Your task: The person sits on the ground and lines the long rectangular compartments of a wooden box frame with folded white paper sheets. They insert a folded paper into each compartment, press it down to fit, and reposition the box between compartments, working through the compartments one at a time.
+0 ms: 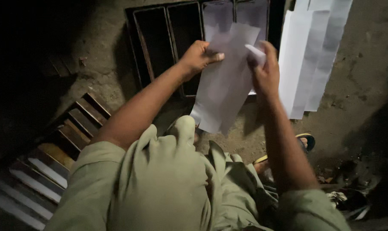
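Observation:
Both my hands hold a long white paper bag (224, 85) up in front of me. My left hand (198, 55) pinches its upper left edge with thumb on top. My right hand (264, 70) grips the upper right corner, where the paper is folded over. The bag hangs down and is slightly creased along its length. Below it lies a dark mould frame (172, 47) with long narrow compartments on the dirt ground; two right compartments have white paper in them.
A stack of long white paper bags (309, 55) lies on the ground at the right. A second slotted frame (52, 162) lies at the lower left, some slots pale. My foot in a sandal (305, 141) shows at the right.

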`<move>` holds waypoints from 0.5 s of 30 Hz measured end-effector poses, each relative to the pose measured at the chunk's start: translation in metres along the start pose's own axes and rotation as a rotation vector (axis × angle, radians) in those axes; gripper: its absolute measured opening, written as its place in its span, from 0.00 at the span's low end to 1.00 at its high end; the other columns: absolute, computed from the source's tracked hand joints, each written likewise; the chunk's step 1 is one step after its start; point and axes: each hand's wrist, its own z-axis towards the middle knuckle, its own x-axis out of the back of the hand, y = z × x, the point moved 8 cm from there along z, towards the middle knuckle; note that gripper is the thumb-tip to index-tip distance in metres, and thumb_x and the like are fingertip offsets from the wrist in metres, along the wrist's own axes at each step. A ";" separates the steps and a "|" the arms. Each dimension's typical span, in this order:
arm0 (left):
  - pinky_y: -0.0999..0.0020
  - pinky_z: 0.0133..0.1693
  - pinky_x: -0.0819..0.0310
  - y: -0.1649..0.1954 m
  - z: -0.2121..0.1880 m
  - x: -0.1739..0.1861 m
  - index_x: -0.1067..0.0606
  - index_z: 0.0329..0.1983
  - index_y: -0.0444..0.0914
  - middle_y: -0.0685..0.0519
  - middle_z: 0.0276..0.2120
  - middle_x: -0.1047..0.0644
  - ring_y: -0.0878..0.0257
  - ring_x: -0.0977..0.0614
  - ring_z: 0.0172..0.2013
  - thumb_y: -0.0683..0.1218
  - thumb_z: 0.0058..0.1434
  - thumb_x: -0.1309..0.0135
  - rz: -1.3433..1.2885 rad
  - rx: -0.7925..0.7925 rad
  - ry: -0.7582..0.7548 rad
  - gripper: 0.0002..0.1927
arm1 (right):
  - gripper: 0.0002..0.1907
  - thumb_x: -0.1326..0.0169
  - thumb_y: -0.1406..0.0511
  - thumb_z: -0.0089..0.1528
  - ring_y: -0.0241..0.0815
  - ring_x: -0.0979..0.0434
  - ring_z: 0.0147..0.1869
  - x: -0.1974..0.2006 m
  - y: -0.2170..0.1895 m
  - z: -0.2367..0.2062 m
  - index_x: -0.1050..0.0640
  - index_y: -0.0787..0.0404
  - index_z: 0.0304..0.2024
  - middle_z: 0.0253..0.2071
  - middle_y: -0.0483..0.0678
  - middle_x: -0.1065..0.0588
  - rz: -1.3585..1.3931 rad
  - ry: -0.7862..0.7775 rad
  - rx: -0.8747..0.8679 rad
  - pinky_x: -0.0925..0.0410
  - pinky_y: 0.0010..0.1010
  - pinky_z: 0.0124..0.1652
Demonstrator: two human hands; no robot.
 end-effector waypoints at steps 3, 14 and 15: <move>0.67 0.45 0.17 0.030 -0.003 0.022 0.18 0.46 0.37 0.53 0.41 0.16 0.61 0.14 0.42 0.34 0.60 0.55 0.263 -0.329 0.242 0.17 | 0.14 0.52 0.70 0.69 0.38 0.27 0.48 -0.018 0.025 0.017 0.23 0.65 0.56 0.44 0.43 0.24 0.270 -0.155 -0.184 0.29 0.34 0.50; 0.57 0.46 0.18 0.114 -0.032 -0.011 0.24 0.41 0.37 0.44 0.42 0.21 0.50 0.18 0.49 0.38 0.64 0.45 1.128 -0.836 0.453 0.04 | 0.16 0.53 0.67 0.76 0.42 0.24 0.49 -0.039 -0.013 0.016 0.25 0.61 0.65 0.48 0.50 0.23 -0.215 -0.222 0.029 0.29 0.32 0.51; 0.57 0.48 0.17 0.120 -0.047 -0.023 0.25 0.33 0.38 0.43 0.45 0.21 0.49 0.19 0.53 0.39 0.64 0.45 1.220 -1.057 0.502 0.03 | 0.19 0.53 0.67 0.73 0.47 0.23 0.45 -0.041 -0.015 0.014 0.26 0.59 0.67 0.44 0.54 0.22 -0.453 -0.236 0.074 0.29 0.35 0.48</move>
